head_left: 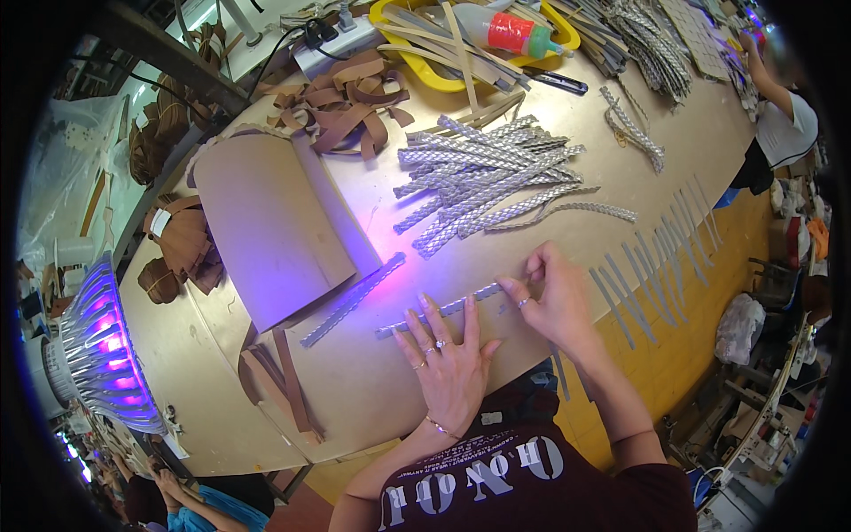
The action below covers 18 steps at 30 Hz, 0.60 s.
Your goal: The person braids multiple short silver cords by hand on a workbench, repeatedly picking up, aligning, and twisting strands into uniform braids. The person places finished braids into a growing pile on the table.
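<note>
A silver braided strip lies on the tan table in front of me, slanting up to the right. My left hand is spread flat, its fingertips pressing along that strip. At the strip's right end is my right hand, fingers curled in, with one digit touching the end; what lies inside the curl is hidden. Another silver braided strip rests apart on the left, beside a brown curved sheet. Beyond my hands is a loose pile of silver braided strips.
Thin grey strips are lined up along the right table edge. Brown straps are heaped at the back left, near a yellow tray holding strips and a bottle. A lit purple lamp stands left. Another person is at far right.
</note>
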Motion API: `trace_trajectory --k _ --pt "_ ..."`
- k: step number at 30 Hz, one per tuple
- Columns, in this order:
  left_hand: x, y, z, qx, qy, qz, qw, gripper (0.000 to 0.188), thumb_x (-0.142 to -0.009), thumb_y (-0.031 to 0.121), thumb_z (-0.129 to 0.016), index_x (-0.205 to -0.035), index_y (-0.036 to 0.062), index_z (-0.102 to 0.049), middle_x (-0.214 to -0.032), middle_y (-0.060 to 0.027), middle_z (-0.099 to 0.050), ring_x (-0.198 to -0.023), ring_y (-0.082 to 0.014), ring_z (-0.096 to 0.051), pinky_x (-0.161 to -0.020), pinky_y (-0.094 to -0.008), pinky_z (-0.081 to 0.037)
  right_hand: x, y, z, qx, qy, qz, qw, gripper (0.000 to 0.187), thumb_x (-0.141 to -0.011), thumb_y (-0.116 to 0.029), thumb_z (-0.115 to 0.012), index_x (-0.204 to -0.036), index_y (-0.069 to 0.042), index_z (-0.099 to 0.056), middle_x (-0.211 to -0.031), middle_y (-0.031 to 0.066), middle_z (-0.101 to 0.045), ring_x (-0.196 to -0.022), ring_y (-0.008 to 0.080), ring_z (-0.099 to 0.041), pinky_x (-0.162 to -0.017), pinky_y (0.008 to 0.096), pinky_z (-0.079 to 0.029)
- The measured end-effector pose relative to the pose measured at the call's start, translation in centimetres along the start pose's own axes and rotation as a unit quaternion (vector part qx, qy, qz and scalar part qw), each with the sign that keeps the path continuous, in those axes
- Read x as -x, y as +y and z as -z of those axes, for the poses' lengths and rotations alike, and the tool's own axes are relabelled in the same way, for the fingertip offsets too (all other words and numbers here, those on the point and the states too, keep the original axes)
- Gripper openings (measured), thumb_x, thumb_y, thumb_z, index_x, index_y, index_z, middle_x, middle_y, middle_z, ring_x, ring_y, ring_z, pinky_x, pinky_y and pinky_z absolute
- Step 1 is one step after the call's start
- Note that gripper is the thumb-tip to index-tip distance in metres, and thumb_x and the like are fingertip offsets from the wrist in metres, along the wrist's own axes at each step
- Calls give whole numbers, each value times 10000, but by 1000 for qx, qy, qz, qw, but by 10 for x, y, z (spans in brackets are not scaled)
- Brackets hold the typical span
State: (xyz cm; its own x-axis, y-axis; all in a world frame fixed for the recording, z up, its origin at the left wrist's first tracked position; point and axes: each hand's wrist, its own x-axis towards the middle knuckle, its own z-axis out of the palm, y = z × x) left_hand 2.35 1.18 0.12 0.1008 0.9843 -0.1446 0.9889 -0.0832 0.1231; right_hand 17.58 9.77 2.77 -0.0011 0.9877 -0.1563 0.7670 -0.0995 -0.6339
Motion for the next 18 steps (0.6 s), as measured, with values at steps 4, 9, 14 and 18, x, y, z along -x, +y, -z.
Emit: trace_trajectory --k 4,9,14,18 --pt "0 1 0 15 -4 4 1000 735 -892 567 -610 -1518 227 -429 -1576 -337 -226 -1427 -534 -266 -1156 -671 -152 -3 3 10 26 -18 -33 999 313 -825 -205 -785 -948 -67 -533 -696 56 -584 -644 260 -616 -602 402 -451" --pt "-1 0 2 8 -1 4 1000 722 -890 567 -611 -1507 230 -446 -1577 -335 -225 -1423 -528 -280 -1160 -663 -156 -9 10 21 -11 -43 -54 998 266 -851 -174 -750 -1047 -109 -582 -678 51 -551 -646 258 -594 -604 401 -445" --pt "-1 1 2 -11 12 6 1000 705 -876 587 -618 -1481 252 -484 -1564 -336 -258 -1408 -523 -317 -1154 -665 -189 2 19 18 -33 -27 80 996 387 -848 -66 -680 -1212 -195 -654 -792 70 -526 -712 248 -562 -649 389 -439" --pt "1 0 1 1 10 3 1000 706 -889 578 -605 -1493 240 -469 -1571 -329 -249 -1426 -518 -284 -1155 -667 -171 25 18 9 183 -19 219 958 471 -807 -53 -634 -1251 -204 -672 -910 39 -520 -864 219 -547 -735 367 -409"
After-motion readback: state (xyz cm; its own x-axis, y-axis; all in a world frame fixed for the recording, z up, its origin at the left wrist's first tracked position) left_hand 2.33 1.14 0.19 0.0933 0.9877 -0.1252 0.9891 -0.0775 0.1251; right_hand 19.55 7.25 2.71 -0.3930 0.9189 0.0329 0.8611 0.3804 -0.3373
